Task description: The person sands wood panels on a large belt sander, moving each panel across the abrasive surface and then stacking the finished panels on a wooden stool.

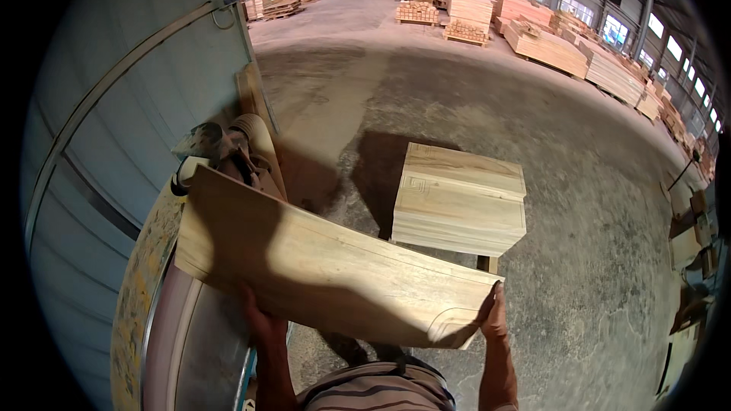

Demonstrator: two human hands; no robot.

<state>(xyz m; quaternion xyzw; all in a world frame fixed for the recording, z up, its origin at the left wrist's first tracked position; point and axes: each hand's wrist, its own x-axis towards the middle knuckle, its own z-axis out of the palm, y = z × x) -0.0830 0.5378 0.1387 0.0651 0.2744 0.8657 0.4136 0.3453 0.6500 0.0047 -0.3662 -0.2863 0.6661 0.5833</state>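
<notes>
A long pale wooden board [343, 266] is held up in front of me, tilted down toward the right, with a carved curved line near its right end. My left hand [263, 321] grips its near edge left of the middle, the fingertips partly hidden by the board. At the right end, my right hand [493, 312] is closed round the corner, thumb along the edge. The board's far left end is over a machine [148, 281] with a worn, yellow-stained edge and a pinkish band. Shadows fall across the board's face.
Beyond the board, a stack of similar pale boards [461, 202] rests on a low support. A ribbed hose [255, 133] rises behind the machine, beside a grey metal wall panel [137, 106]. Timber stacks [544, 46] line the far right of the concrete floor [594, 259].
</notes>
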